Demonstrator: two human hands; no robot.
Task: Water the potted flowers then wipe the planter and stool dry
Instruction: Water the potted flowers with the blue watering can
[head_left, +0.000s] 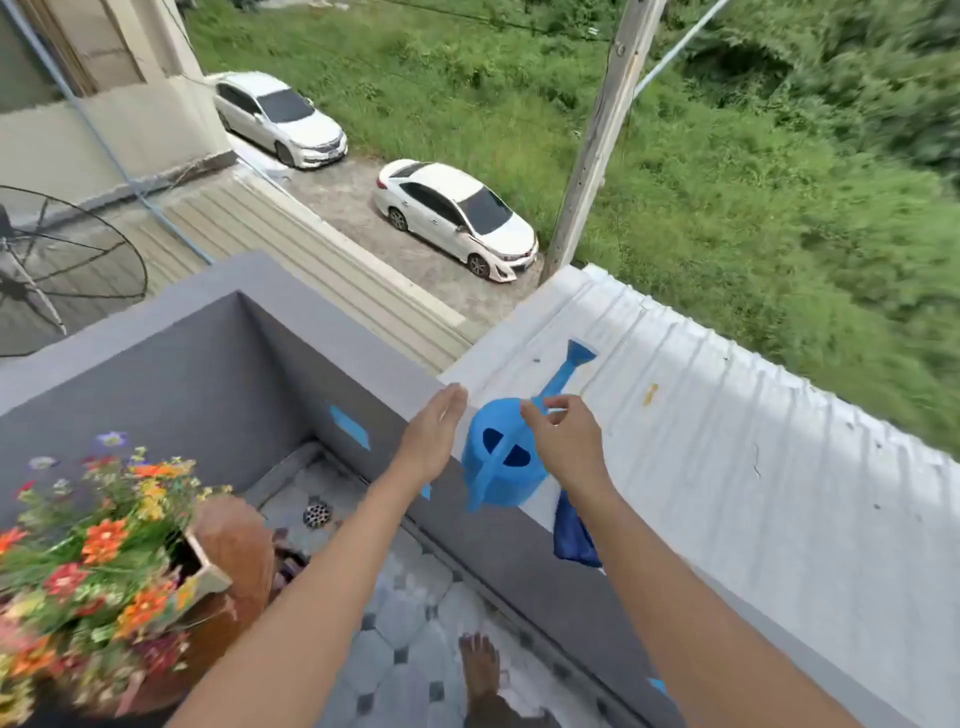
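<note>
Watering can (501, 462) stands on the ledge (675, 467) between both outstretched, open hands, left hand (434, 441) and right hand (563, 441), neither gripping it.

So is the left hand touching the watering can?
Apart. The head view shows a strip of grey wall between the open left hand and the watering can on the ledge.

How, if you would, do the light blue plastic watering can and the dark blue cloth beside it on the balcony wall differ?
The light blue plastic watering can is rigid and stands upright on the grey wall ledge; the dark blue cloth is soft and lies crumpled. The can is pale, bright blue, while the cloth is deep navy. The can shows almost whole, while the right forearm hides part of the cloth. Both rest on the ledge top, and neither is held.
</note>
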